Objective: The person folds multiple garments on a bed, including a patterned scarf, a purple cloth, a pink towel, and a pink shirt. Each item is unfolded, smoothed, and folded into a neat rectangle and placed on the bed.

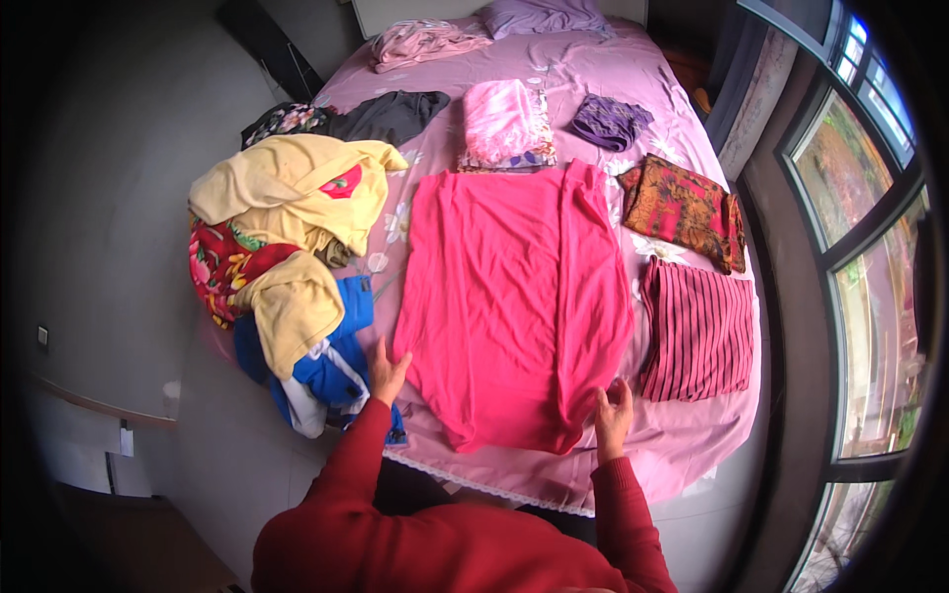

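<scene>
A bright pink garment (pixel 511 296) lies spread on the bed before me. Its sides are turned in as long strips, and wrinkles run down its middle. At its lower left edge is my left hand (pixel 391 372), thumb and fingers apart, with nothing held. My right hand (pixel 614 419) is beside the garment's lower right edge, fingers bent but apart; no cloth shows between them. Whether either hand touches the fabric is hard to tell.
Left of the garment is a loose heap with yellow cloth (pixel 296 185) and a blue-and-white garment (pixel 334 370). On the right lie a folded striped cloth (pixel 697 333) and a brown patterned cloth (pixel 686 211). Beyond are a folded light-pink cloth (pixel 500 118) and a purple folded cloth (pixel 612 122).
</scene>
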Demonstrator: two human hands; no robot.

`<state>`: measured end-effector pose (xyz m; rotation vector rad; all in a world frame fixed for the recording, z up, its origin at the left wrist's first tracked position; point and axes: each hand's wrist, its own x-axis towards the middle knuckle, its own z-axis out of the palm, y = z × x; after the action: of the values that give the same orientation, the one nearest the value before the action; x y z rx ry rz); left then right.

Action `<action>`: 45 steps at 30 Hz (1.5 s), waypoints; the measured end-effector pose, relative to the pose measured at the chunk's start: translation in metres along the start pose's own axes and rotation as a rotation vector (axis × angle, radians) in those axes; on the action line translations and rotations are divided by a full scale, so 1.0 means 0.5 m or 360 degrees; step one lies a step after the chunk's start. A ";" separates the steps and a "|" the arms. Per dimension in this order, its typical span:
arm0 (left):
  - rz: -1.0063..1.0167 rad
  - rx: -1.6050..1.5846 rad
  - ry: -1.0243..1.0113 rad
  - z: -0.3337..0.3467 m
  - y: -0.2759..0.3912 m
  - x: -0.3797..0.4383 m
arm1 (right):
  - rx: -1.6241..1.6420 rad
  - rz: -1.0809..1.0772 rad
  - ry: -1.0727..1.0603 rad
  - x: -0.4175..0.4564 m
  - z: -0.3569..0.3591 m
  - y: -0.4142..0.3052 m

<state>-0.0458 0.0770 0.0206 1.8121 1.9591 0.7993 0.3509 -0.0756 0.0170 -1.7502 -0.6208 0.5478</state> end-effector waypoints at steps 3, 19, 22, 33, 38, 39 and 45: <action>-0.0118 -0.0205 -0.0021 -0.007 -0.055 -0.103 | -0.0035 0.0154 -0.0125 -0.006 0.015 0.004; -0.1127 -0.1775 -0.0536 0.026 0.010 -0.130 | 0.0298 0.0414 -0.0062 -0.082 0.009 0.092; -0.1144 -0.1845 -0.0656 0.036 -0.001 -0.142 | -0.0105 0.0133 0.0118 -0.099 0.004 0.073; -0.0402 -0.1152 0.0034 0.090 -0.043 -0.193 | -0.0616 -0.0799 -0.0085 -0.174 0.051 -0.042; -0.0015 -0.0727 -0.0086 0.017 0.062 -0.196 | -0.0780 -0.0803 -0.0093 -0.153 0.051 -0.036; 0.0054 -0.0719 -0.0094 0.019 0.075 -0.194 | -0.0813 -0.0785 -0.0112 -0.147 0.056 -0.040; 0.0253 -0.0676 -0.0272 0.065 0.143 -0.190 | -0.1020 -0.0840 -0.0124 -0.123 0.072 -0.060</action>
<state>0.0412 -0.0098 0.0282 1.7225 1.4221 0.9867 0.2774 -0.0837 0.0402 -2.0360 -1.3726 0.0363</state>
